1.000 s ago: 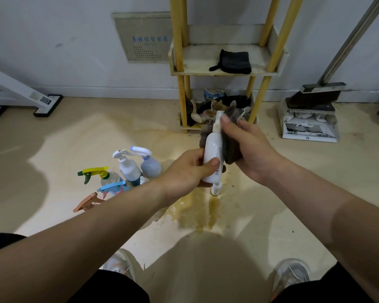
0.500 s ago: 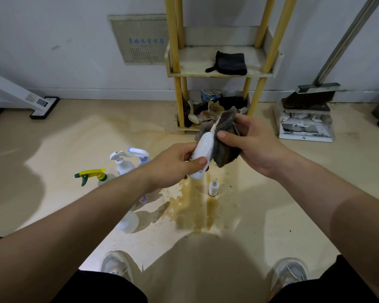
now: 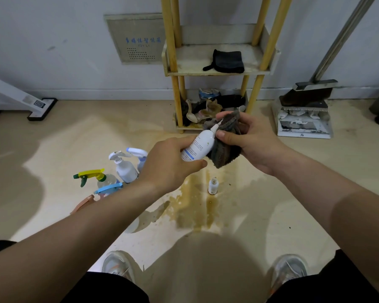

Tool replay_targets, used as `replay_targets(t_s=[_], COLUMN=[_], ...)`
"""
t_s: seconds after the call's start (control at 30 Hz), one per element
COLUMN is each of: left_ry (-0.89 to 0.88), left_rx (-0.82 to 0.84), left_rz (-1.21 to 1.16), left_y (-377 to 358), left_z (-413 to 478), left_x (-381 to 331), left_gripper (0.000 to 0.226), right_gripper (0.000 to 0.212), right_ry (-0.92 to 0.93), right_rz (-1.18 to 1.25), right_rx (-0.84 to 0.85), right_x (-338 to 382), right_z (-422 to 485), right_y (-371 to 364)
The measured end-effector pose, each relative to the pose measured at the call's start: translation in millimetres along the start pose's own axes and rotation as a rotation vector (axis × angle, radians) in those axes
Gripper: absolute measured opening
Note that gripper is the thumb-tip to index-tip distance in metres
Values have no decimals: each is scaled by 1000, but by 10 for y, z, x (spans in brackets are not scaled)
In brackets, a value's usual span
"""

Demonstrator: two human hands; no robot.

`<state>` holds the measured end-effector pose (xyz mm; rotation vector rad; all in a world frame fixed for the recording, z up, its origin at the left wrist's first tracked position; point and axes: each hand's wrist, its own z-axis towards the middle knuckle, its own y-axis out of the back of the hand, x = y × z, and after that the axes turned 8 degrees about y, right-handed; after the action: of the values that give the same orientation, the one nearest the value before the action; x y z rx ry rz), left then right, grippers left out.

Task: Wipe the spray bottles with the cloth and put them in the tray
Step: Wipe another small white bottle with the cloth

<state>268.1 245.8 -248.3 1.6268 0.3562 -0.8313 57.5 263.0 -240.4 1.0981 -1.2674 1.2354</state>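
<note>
Head view, landmark: you are facing the yellow rack that is standing against the wall.
Left hand: you are gripping the base end of the white bottle, fingers and thumb curled round it.
White bottle: it is hanging in the air just in front of the rack's bottom level, tilting, with its nozzle pointing toward the rack.
Right hand: you are pinching the grey cloth against the bottle's neck and shoulder.
Step in hand: you are likely wiping this bottle's upper end.
Waiting stock: trigger spray bottles are standing on the floor left of the rack; a small bottle is standing in front of it, below your hands.
Tray: probably the rack's upper level, which is carrying a black cloth.
Next move: it is calling for wiping the lower body, then setting the bottle upright in the tray beside that black cloth.
</note>
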Motion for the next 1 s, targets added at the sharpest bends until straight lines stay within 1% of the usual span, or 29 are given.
replay_targets(t_s=[0.1, 0.17, 0.2, 0.27, 0.33, 0.4, 0.47, 0.5, 0.53, 0.6, 0.67, 0.7, 0.77, 0.87, 0.93, 1.0], left_ry=[-40, -39, -35, -27, 9, 87, 157, 171, 169, 156, 151, 155, 155, 120, 119, 139], left_rx=[-78, -89, -72, 21, 191, 353, 431, 420, 370, 188, 24, -14, -33, -36, -33, -14], left_rz=[178, 223, 207, 55, -175, -344, -430, -455, -471, -440, -352, -298, -193, -4, 95, 126], left_y=[-31, -43, -42, -6, 68, 155, 191, 171, 128, 7, -108, -142, -157, -158, -162, -167], left_z=[-27, -26, -19, -1, 41, 51, 37, 24, 4, -38, -68, -82, -96, -89, -80, -88], left_x=[-16, -20, -20, -33, -43, -40, -54, -75, -100, -145, -150, -146, -146, -136, -131, -142], left_gripper=[54, 53, 53, 50, 39, 25, 27, 28, 26, 26, 32, 35, 40, 47, 48, 49], right_gripper=[37, 50, 56, 59, 59, 58, 55, 57, 60, 60, 43, 35, 29, 27, 27, 29], right_ry=[-70, -91, -88, -67, -48, -36, -12, -4, -8, -40, -51, -39, 4, 103, 187, 264], right_rz=[132, 188, 196, 194, 226, 283, 322, 335, 341, 317, 198, 113, -70, -406, -582, -703], right_rx=[-133, -172, -177, -154, -96, -44, -54, -95, -160, -293, -338, -338, -348, -367, -332, -277], right_x=[-71, -103, -105, -95, -79, -57, -43, -45, -52, -97, -154, -179, -181, -115, -88, -86], right_z=[-21, -36, -38, -37, -46, -52, -52, -51, -53, -70, -103, -124, -160, -205, -213, -207], right_y=[-88, -118, -117, -90, -51, -32, -46, -72, -105, -195, -289, -323, -365, -388, -391, -392])
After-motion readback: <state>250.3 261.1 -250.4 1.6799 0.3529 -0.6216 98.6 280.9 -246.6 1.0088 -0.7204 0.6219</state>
